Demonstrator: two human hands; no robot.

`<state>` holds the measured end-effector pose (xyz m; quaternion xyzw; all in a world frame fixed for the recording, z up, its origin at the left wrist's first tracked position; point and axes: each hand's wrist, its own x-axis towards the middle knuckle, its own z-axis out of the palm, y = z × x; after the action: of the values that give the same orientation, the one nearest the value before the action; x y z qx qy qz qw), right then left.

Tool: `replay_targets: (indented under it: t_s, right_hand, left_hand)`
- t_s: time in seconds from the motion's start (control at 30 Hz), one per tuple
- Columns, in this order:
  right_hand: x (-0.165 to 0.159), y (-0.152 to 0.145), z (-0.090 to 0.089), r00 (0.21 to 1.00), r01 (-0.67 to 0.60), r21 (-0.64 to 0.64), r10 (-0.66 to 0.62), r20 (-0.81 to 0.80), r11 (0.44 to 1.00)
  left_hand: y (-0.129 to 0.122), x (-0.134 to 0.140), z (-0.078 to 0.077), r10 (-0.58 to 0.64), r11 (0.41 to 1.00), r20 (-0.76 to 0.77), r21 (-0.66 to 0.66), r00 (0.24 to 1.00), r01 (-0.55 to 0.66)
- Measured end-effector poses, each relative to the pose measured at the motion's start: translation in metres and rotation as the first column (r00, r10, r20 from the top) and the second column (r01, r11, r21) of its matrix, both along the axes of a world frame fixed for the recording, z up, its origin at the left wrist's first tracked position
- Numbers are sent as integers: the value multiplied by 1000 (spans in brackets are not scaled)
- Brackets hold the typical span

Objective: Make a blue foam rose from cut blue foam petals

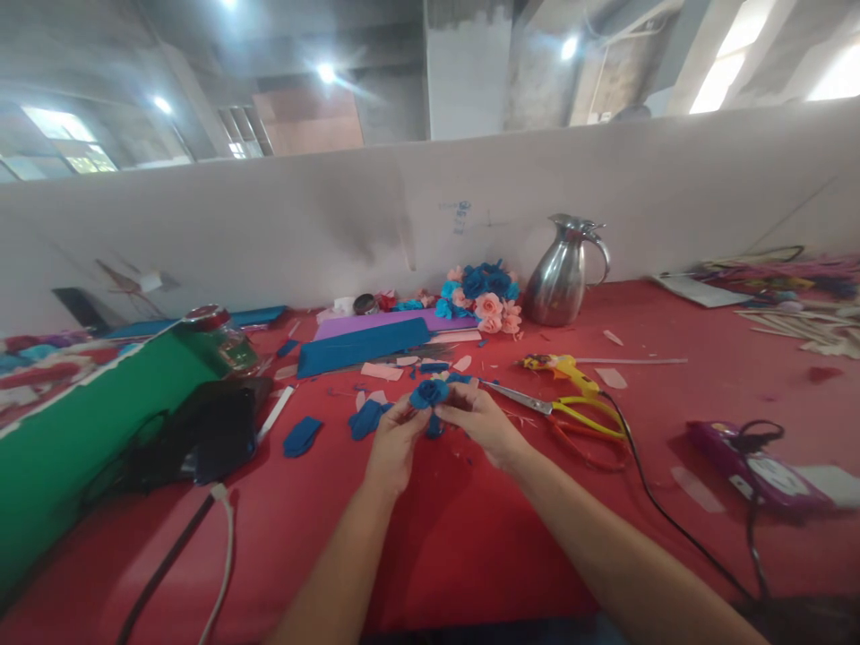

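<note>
A blue paper flower (pixel 428 392) is held up between my two hands over the red table. My left hand (pixel 395 441) pinches its left side, fingers closed. From the right, my right hand (pixel 485 421) grips the flower's edge with thumb and fingers together. Cut blue paper petals (pixel 302 436) lie to the left of my hands, with more blue pieces (pixel 368 418) right beside my left hand. Scissors with yellow handles (pixel 584 414) rest to the right, their blades pointing toward my right hand. A yellow glue gun (pixel 568 372) lies just behind the scissors.
Blue paper sheets (pixel 366 346) and a bunch of blue and pink paper flowers (pixel 485 296) are at the back, beside a steel jug (pixel 561 273). A green box wall (pixel 100 439) and a black device (pixel 228 430) stand left. A purple power strip (pixel 759 470) with cords lies right.
</note>
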<state>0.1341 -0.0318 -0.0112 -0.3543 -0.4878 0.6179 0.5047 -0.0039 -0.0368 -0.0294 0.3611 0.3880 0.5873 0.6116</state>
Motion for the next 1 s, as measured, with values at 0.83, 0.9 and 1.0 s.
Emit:
replay_targets:
  t_s: [0.83,0.9,1.0]
  right_hand:
    - [-5,7,-18,991,-128,105,122,55,986]
    - [-6,7,-17,987,-149,113,141,74,982]
    - [-6,7,-18,986,-147,120,135,96,982]
  left_hand:
    - [-4,-3,14,-25,995,48,95,999,20]
    - [-3,-3,13,14,994,20,111,1000,-16]
    - [-3,-3,12,92,987,-19,134,996,-89]
